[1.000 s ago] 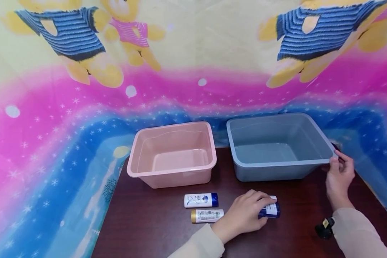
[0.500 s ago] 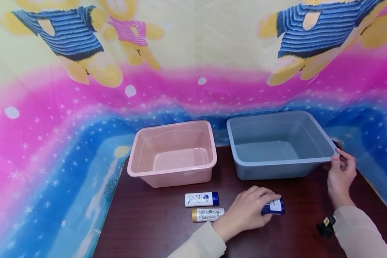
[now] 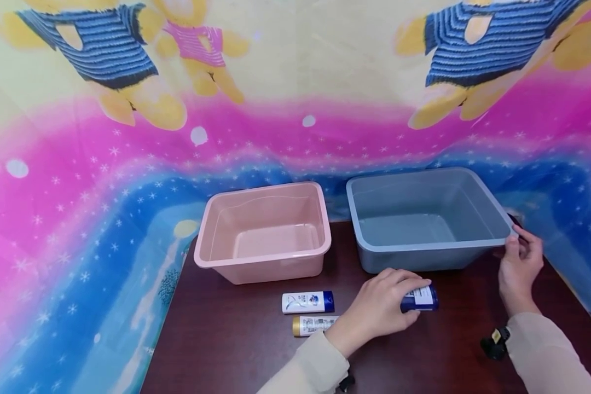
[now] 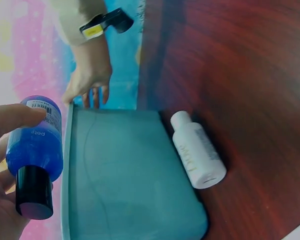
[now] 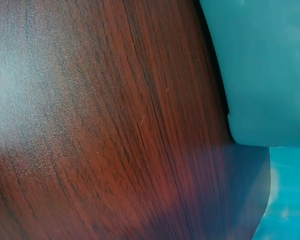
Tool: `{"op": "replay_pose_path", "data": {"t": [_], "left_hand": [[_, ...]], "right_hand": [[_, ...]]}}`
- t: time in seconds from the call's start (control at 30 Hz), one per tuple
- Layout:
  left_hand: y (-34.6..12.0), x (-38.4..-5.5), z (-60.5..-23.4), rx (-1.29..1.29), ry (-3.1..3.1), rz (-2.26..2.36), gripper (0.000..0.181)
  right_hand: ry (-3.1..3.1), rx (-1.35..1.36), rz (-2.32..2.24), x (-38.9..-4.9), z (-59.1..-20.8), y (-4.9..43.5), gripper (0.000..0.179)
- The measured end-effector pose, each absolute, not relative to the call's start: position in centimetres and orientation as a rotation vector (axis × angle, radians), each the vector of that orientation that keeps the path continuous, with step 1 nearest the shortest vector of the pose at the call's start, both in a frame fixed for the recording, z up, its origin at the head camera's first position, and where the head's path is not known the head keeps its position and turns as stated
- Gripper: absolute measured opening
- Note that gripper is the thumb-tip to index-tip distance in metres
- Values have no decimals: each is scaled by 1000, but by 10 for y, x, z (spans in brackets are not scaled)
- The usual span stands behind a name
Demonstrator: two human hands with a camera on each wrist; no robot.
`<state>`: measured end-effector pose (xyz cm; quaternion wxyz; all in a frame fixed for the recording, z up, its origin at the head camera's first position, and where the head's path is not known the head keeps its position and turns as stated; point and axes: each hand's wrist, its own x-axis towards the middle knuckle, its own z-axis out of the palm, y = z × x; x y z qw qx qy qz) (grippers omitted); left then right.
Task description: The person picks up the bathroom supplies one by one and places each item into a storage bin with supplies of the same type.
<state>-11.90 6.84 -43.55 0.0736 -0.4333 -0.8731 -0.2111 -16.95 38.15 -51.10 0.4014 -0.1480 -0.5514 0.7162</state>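
My left hand (image 3: 381, 303) grips a blue bottle (image 3: 420, 298) in front of the blue-grey basin (image 3: 430, 258). In the left wrist view the blue bottle (image 4: 36, 142) shows a black cap and a barcode label, with the thumb across it. A white Dove bottle (image 4: 197, 150) lies close beside the basin there, hidden from the head view. My right hand (image 3: 519, 268) pinches the basin's near right rim corner between thumb and forefinger. To the left of my left hand lie a white bottle with a blue cap (image 3: 307, 302) and a white gold-capped tube (image 3: 312, 325), partly covered by the sleeve.
A pink basin (image 3: 263, 271) stands left of the blue-grey one on the dark wooden table (image 3: 216, 328). Behind both hangs a printed curtain (image 3: 295, 142). Black cameras are strapped at the wrists, the right wrist camera (image 3: 494, 343) showing most.
My left hand has lifted the blue bottle and moved slightly away from me, toward the blue-grey basin. My right hand stays at the rim corner.
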Motion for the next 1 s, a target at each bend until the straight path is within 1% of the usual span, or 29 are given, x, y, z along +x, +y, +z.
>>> {"op": "replay_pose_path", "data": {"t": [0.13,0.3,0.7,1.0], "left_hand": [[70,-124,-430,-1320,-2635,-664,57],[73,-130,-421,-1343,-2642,-678,56],[77,-136,-410,-1340,-2681,-601,57],[80,-135,-402,-1354,-2646,-617,56]], "right_hand": [[-1392,-361,1801,-168,-512,381,26],[-1389,-319,1810,-170,-513,383,30],[-1403,-370,1833,-169,-509,383,28],[-1443,-384,1794,-166,-505,379,27]]}}
